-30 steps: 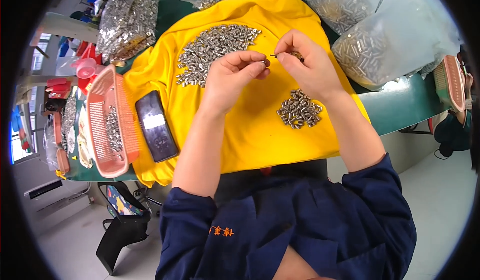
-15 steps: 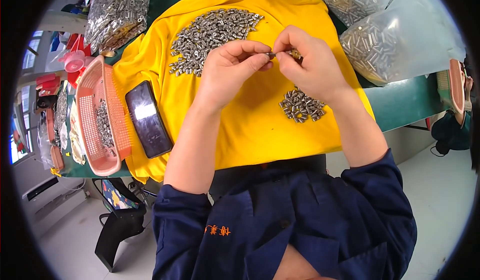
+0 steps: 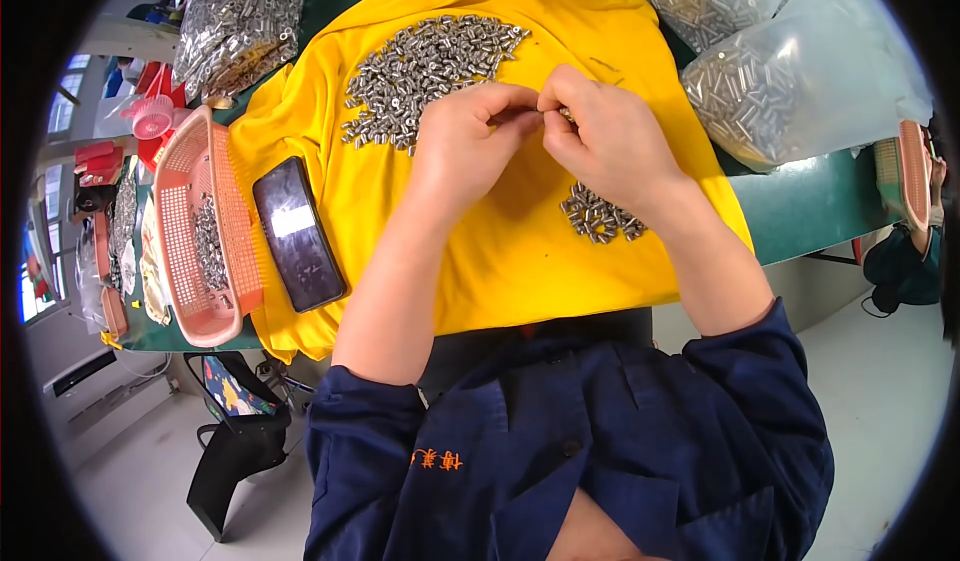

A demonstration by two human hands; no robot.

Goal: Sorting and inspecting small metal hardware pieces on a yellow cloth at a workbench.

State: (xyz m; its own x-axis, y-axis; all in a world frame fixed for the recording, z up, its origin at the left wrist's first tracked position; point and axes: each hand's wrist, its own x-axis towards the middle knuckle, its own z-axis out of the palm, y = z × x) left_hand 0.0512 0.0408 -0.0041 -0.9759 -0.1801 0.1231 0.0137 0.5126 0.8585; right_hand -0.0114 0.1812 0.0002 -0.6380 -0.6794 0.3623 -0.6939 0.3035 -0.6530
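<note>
My left hand (image 3: 472, 139) and my right hand (image 3: 604, 133) meet fingertip to fingertip above a yellow cloth (image 3: 500, 271). The left thumb and fingers pinch together at something small that the hand hides. My right fist is curled around a narrow tool; only a brass-coloured bit of it shows between the fingers. Past the left hand spreads a large pile of small metal sleeves (image 3: 425, 66). A smaller pile of the same shiny parts (image 3: 598, 216) lies just below the right hand, partly covered by it.
A dark smartphone (image 3: 298, 236) lies left on the cloth, beside a pink plastic basket (image 3: 185, 306) holding more metal parts. Clear bags of metal parts (image 3: 240, 26) stand far left, and another bag (image 3: 745, 96) far right. The green table (image 3: 810, 211) shows at the right.
My hands have drawn closer together. The right hand has turned and come slightly nearer, covering more of the tool and the small pile; the left fingertips now hide the small part.
</note>
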